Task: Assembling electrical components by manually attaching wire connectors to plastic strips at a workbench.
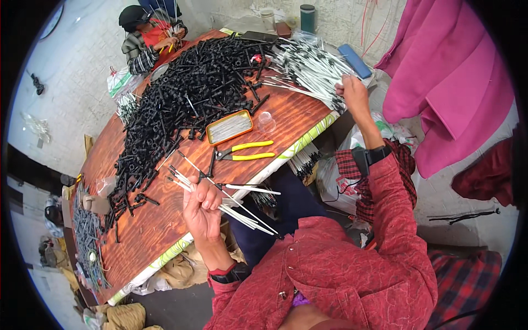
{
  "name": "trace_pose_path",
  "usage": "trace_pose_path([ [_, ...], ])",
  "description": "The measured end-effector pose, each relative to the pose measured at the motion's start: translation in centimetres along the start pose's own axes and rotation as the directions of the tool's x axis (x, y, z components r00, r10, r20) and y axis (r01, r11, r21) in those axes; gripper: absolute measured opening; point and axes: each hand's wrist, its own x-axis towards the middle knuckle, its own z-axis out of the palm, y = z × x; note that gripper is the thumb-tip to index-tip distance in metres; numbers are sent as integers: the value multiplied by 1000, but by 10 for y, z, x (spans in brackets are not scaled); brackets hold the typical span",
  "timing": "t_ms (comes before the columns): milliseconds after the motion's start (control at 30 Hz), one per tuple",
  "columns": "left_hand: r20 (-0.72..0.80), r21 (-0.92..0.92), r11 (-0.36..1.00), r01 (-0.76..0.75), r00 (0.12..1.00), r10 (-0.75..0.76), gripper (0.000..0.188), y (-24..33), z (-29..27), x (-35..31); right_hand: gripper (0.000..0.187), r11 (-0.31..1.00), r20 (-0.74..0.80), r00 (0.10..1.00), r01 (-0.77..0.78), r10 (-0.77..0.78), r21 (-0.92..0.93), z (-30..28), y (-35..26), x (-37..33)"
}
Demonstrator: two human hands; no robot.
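Several thin white rods with black tips are gripped in my left hand [202, 208], above the table's near edge. A black joint piece [204, 176] sits by its fingertips, with rods fanning out around it. My right hand [356, 98] reaches to the far right, its fingers closed at the edge of a big pile of white rods [308, 66]; they seem to pinch a rod, though the fingertips partly hide it. Cutting pliers with yellow handles [250, 151] lie between my hands. Behind them is a yellow-rimmed tray [210, 133] of thin metal pins, beside a small clear cup [266, 122].
A large heap of black plastic parts [192, 77] covers the middle of the wooden table [159, 228]. Across it, another person [146, 41] holds yellow-handled pliers and rods. Grey pieces [88, 236] lie at the left end. A pink cloth [440, 71] hangs at right beside a blue box [355, 60].
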Motion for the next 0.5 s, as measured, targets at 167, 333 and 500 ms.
trace_pose_path([
  [167, 15, -21, 1000, -2, 1000, 3, 26, -1, 1, -3, 39, 577, 418, 788, -615, 451, 537, -8, 8, -1],
  [333, 25, -22, 1000, 12, 1000, -12, 26, -3, 1, -1, 37, 672, 549, 757, -614, 353, 415, 12, 0, -11],
  [500, 81, -47, 999, 26, 996, -22, 25, -5, 4, -2, 33, 966, 518, 831, -258, 206, 31, 40, 19, -12],
])
